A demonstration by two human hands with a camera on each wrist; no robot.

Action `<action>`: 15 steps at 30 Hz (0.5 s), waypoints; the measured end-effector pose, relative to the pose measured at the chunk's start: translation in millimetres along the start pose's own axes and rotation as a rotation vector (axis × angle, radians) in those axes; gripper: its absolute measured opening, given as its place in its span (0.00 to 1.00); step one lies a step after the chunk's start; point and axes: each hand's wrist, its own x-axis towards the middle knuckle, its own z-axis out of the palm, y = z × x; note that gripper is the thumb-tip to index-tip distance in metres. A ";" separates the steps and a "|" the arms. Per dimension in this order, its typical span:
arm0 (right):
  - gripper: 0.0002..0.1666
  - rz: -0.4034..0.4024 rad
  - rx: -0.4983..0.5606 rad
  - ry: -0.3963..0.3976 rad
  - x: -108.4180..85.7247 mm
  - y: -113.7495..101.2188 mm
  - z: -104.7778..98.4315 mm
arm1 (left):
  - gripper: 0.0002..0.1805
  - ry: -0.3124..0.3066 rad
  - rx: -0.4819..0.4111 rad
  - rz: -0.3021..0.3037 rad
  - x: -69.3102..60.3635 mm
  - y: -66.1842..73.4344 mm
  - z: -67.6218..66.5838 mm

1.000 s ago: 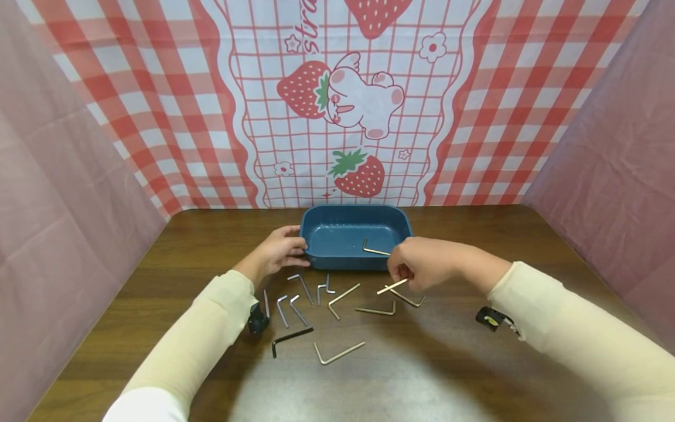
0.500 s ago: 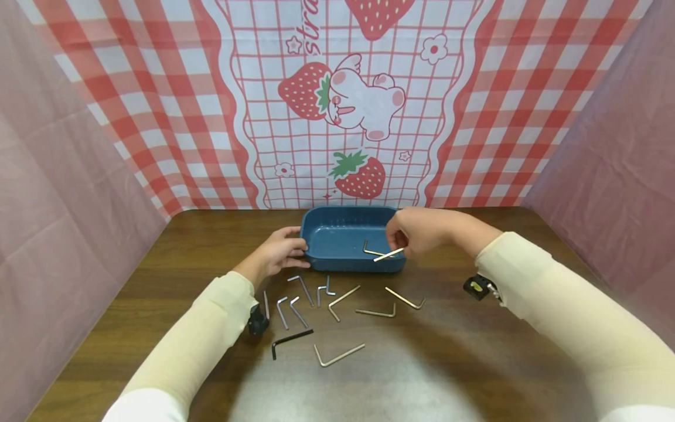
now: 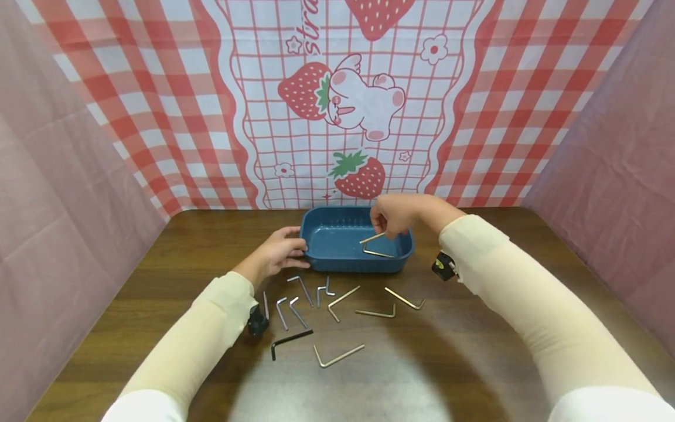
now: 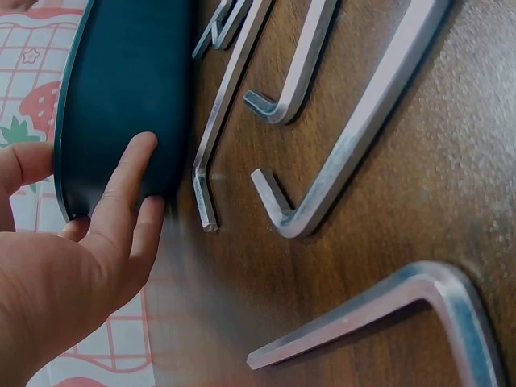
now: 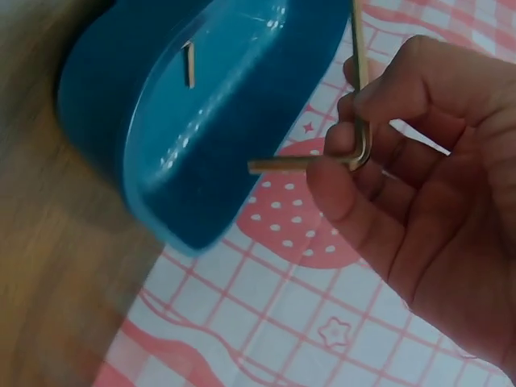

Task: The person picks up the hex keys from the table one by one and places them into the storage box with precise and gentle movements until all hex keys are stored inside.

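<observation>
A gold hex key (image 5: 360, 105) is pinched between the thumb and fingers of my right hand (image 3: 395, 214), above the right part of the blue tray (image 3: 327, 264). Inside that tray lies another gold hex key (image 3: 377, 254). My left hand (image 3: 276, 253) rests against the tray's left end, its fingers spread and fairly straight on the outer wall in the left wrist view. Before the tray lie several loose hex keys: silver ones such as the silver hex key (image 3: 298, 313) at left, a black hex key (image 3: 292, 337), and gold ones such as the gold hex key (image 3: 375, 313).
A brown wooden table (image 3: 453, 351) carries everything. Behind it hangs a red-and-white checked cloth (image 3: 490, 117) with strawberries, close to the tray's far side. Pink curtains (image 3: 606, 152) stand at both sides. The nearest gold hex key (image 3: 340, 356) lies toward the table's front.
My right hand has moved up and to the left with the gold hex key, from the table before the tray to over it. The left hand stays on the tray's end.
</observation>
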 end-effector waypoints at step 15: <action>0.07 0.184 -0.025 -0.017 40.4 7.7 0.2 | 0.38 0.006 0.007 -0.006 0.0 -0.2 0.2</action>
